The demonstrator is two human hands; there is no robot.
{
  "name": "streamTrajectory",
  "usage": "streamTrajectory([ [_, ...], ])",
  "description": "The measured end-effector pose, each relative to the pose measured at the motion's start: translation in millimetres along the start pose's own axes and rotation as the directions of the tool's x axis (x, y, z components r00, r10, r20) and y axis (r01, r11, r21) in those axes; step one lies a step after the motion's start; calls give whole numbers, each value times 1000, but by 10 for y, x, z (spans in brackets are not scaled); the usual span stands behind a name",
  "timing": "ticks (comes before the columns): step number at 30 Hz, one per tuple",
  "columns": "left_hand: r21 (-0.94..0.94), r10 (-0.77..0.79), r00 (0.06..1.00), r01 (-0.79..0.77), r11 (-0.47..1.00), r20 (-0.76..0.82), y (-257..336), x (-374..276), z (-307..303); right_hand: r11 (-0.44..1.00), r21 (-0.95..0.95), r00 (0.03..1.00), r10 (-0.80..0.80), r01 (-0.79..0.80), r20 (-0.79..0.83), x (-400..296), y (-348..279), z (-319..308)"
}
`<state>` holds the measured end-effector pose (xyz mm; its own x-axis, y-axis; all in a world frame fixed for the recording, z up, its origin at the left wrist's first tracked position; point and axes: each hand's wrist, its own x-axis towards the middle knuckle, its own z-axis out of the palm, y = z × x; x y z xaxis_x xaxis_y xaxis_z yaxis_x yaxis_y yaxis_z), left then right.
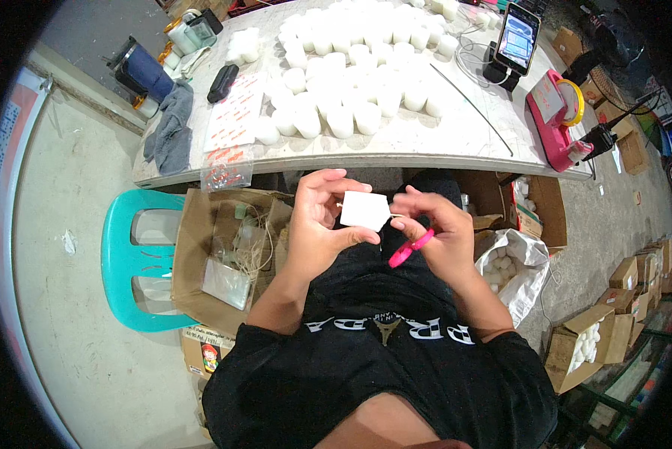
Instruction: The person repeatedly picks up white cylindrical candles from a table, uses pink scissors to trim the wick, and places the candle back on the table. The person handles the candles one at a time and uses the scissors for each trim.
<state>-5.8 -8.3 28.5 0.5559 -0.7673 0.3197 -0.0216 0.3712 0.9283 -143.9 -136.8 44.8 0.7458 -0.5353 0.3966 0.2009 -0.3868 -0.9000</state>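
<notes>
My left hand [325,219] holds a white candle [364,210] on its side between thumb and fingers, above my lap. From the candle's right end a short wick [395,215] sticks out, and my right hand [434,227] has its thumb and a fingertip at it. Pink-handled scissors or snips [410,248] hang from the fingers of that same hand; their blades are hard to make out. Many more white candles [340,120] stand in a crowd on the table [459,143] in front of me.
An open carton [193,280] with wick scraps and a turquoise plastic chair [117,264] are at the left. On the right is a white sack [529,280] of small white pieces. The table also bears a grey cloth [173,129], a phone on a stand [518,39] and a pink tape dispenser [549,123].
</notes>
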Motion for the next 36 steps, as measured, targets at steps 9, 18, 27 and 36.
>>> streamTrajectory([
  [9,-91,27,999,-30,995,-32,-56,-15,66,963,250,992,116,-99,-53,-62,94,34],
  [18,-439,-69,971,-40,898,-230,-104,-18,149,900,410,978,194,-144,-83,-85,144,103],
  [27,-564,-155,970,23,825,-188,-131,-11,157,896,421,959,230,-143,-164,-55,94,125],
  [36,-582,-195,967,66,810,-162,-188,-52,213,928,370,952,65,53,-300,-79,128,238],
])
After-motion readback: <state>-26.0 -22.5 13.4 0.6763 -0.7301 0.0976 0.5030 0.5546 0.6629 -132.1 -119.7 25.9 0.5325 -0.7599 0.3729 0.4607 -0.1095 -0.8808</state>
